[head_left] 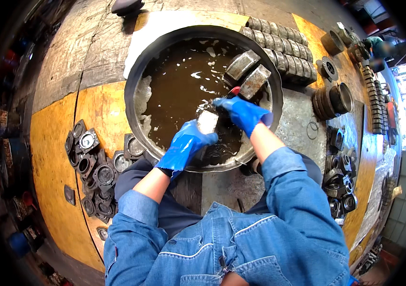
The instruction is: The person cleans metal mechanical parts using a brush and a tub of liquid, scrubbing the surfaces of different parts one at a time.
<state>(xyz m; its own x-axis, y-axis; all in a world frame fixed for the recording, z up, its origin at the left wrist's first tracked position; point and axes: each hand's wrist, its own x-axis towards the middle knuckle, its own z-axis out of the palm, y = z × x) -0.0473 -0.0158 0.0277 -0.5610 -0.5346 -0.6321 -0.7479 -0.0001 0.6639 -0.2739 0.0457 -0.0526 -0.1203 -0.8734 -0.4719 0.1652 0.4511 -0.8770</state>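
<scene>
A wide, dark round tub of murky brown liquid stands in front of me, with patches of foam floating on it. My left hand, in a blue rubber glove, grips a pale, wet metal block over the liquid. Just above that block is my gloved right hand, fingers closed around a slim tool with a red handle. The tool's working end is too small and splashed to make out. Two blocky metal castings rest against the tub's far right inner wall, partly out of the liquid.
Rows of similar castings are lined up beyond the tub at right. Metal rings stand nearer on that side. Dark flanged parts lie heaped at left, with another pile at right. A person is at the far right.
</scene>
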